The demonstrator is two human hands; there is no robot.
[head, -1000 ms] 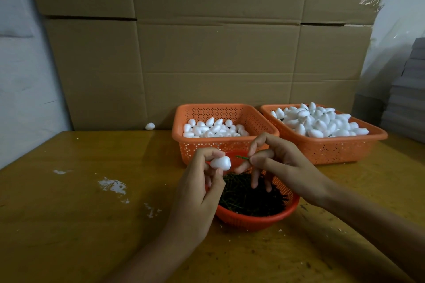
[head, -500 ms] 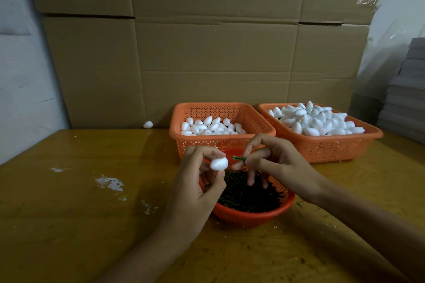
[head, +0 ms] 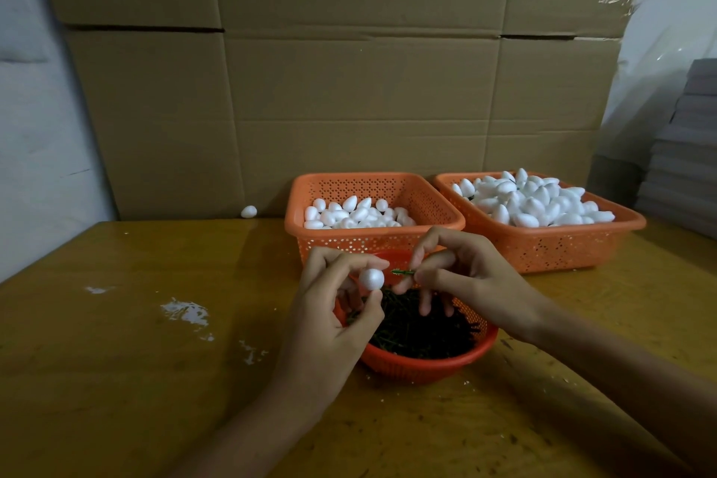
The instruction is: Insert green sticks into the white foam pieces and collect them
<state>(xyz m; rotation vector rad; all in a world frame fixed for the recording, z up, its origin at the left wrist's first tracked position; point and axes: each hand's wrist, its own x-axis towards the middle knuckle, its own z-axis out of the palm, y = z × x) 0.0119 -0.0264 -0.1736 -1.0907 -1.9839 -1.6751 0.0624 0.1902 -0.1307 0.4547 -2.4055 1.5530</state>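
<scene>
Head view: over one red bowl [head: 426,366] of sticks, the left hand [head: 329,326] pinches one foam piece [head: 371,279] and the right hand [head: 469,283] pinches one green stick [head: 402,272], its tip just beside the foam. Two orange baskets [head: 372,243] stand against the cardboard [head: 349,109] — open table [head: 135,361] to the left.

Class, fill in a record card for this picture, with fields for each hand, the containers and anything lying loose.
Left hand: pinches one white foam piece between thumb and fingertips
Right hand: pinches a green stick, tip pointing at the foam, not inserted
Round bowl: below both hands, holds dark green sticks
Left basket: partly filled with foam pieces
Right basket: heaped with foam pieces
Stray foam piece: by the cardboard boxes, left of the baskets
</scene>
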